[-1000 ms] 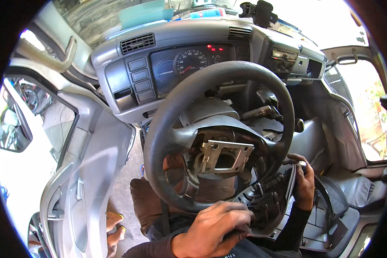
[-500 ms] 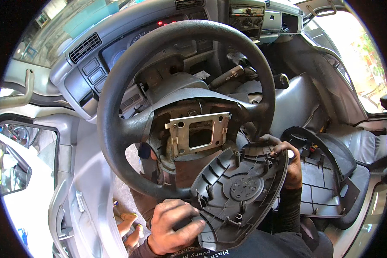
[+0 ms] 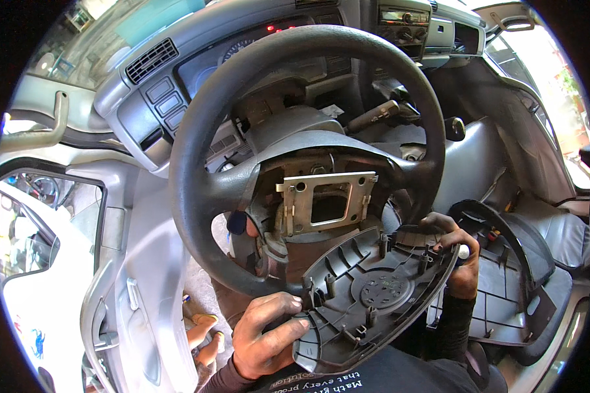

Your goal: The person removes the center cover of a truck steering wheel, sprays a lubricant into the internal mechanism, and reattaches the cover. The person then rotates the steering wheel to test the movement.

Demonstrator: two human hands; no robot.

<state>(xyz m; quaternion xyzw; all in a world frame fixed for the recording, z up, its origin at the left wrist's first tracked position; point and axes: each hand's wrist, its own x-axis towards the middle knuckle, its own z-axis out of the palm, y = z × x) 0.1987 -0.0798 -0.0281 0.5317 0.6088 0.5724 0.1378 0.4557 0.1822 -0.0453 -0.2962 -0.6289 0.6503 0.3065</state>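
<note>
Cab dashboard, cut off at top — both hands clamped on black cover (far side hidden).

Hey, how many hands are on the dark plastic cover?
2: the left hand at the left end of the cover, and the right hand at its right end.

Two hands, one steering wheel, one ribbed horn-pad cover, one metal mounting bracket, one instrument cluster and one car stereo show.
</note>
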